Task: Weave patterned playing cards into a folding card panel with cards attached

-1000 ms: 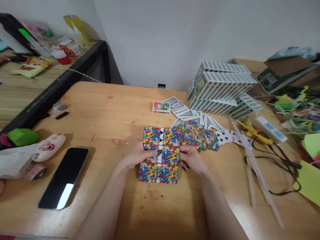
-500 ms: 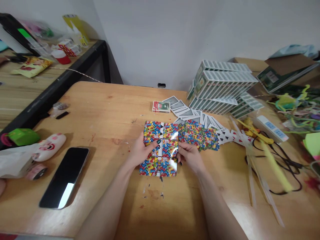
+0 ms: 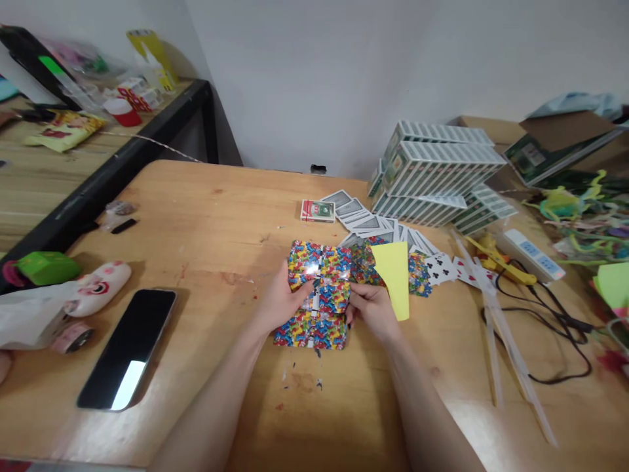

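Observation:
A panel of joined playing cards [image 3: 330, 329] with colourful patterned backs is between my hands, above the wooden table. White strips with card pips show down its middle. My left hand [image 3: 278, 298] grips its left edge, thumb across the front. My right hand [image 3: 372, 308] pinches the right edge; some of its fingers are hidden. A piece of yellow paper [image 3: 397, 275] appears just behind my right hand, over more patterned cards [image 3: 420, 274]. Whether the paper touches the hand I cannot tell.
Fanned grey-backed cards [image 3: 363, 221] and a card box [image 3: 318, 210] lie beyond my hands. Stacked card boxes [image 3: 442, 167] stand at the back right. Right: yellow-handled scissors [image 3: 511, 265], glue sticks [image 3: 515, 354], a power strip [image 3: 533, 254]. Left: a phone [image 3: 128, 351].
The yellow paper, a blurred strip at the far right before, is now beside my right hand. The panel's upper part has shifted slightly right and tilted; both hands keep their hold.

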The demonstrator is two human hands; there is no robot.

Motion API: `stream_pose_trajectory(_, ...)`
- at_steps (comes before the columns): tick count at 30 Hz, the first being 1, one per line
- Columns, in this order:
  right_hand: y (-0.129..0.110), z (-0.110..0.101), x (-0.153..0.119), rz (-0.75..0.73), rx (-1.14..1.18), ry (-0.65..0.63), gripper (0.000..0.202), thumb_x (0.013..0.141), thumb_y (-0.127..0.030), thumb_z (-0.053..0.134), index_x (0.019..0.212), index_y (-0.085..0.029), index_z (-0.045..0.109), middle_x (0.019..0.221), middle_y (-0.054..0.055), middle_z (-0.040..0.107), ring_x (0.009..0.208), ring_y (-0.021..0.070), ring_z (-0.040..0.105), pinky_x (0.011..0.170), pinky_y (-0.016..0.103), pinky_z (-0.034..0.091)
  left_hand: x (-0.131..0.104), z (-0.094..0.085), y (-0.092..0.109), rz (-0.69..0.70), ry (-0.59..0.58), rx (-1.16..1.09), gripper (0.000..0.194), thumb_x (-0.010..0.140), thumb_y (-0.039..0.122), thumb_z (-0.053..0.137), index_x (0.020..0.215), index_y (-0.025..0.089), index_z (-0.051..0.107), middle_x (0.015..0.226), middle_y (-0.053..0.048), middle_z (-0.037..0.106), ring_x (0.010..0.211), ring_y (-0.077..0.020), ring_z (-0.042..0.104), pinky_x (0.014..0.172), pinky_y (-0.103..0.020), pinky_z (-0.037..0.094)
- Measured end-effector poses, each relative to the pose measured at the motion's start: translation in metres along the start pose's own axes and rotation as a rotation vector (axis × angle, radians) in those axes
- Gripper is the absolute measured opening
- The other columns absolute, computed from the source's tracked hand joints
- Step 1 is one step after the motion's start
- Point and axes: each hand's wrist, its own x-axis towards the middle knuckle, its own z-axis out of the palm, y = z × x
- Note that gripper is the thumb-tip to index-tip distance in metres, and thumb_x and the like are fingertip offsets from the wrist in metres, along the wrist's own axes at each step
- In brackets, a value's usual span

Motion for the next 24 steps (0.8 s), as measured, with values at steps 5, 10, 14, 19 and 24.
stream_pose_trajectory(5, 0.0, -0.004, 0.001, -0.009, -0.019, 0.0, 0.027, 0.07, -0.041, 0.06, 0.074, -0.015, 0.065, 0.037, -0.004, 0.052, 0.029, 0.009, 0.044, 0.031, 0.02, 0.038, 0.002, 0.002, -0.005, 0.025, -0.005, -0.026, 0.038, 0.073, 0.034, 0.055, 0.105, 0.017, 0.046, 0.1, -0.007, 0.061, 0.091, -0.0226, 0.058, 0.08, -0.035, 0.045)
stream_pose_trajectory(10, -0.005, -0.011, 0.003, -0.04, -0.061, 0.011, 0.033, 0.069, -0.043, 0.059, 0.084, -0.014, 0.066, 0.037, -0.005, 0.049, 0.028, 0.0084, 0.042, 0.029, 0.019, 0.034, 0.002, 0.007, -0.005, -0.019, -0.025, -0.181, 0.041, 0.071, 0.038, 0.057, 0.105, 0.018, 0.046, 0.105, -0.008, 0.061, 0.093, -0.0229, 0.058, 0.079, -0.034, 0.046)
stream_pose_trajectory(14, -0.01, -0.013, -0.001, -0.121, -0.139, 0.156, 0.038, 0.071, -0.042, 0.058, 0.097, -0.015, 0.062, 0.046, -0.002, 0.056, 0.033, 0.0106, 0.047, 0.034, 0.023, 0.039, 0.003, 0.007, -0.005, -0.036, -0.031, -0.23, 0.042, 0.071, 0.04, 0.058, 0.105, 0.017, 0.047, 0.105, -0.008, 0.062, 0.093, -0.023, 0.059, 0.078, -0.034, 0.047)
stream_pose_trajectory(19, -0.019, -0.033, -0.008, -0.391, -0.41, 0.711, 0.043, 0.075, -0.041, 0.051, 0.11, -0.018, 0.054, 0.084, 0.008, 0.063, 0.044, 0.0108, 0.048, 0.041, 0.025, 0.041, 0.004, 0.002, -0.001, -0.037, -0.024, -0.217, 0.042, 0.07, 0.038, 0.058, 0.104, 0.017, 0.049, 0.104, -0.008, 0.063, 0.093, -0.0243, 0.059, 0.079, -0.036, 0.047)
stream_pose_trajectory(24, -0.022, -0.073, -0.012, -0.331, -1.004, 0.999, 0.073, 0.063, -0.046, 0.061, 0.126, -0.019, 0.038, 0.128, 0.018, 0.036, 0.071, 0.0193, 0.059, 0.068, 0.035, 0.047, 0.004, 0.002, 0.0, -0.059, -0.03, -0.217, 0.04, 0.07, 0.038, 0.058, 0.103, 0.017, 0.05, 0.103, -0.007, 0.064, 0.092, -0.0237, 0.06, 0.079, -0.035, 0.047)
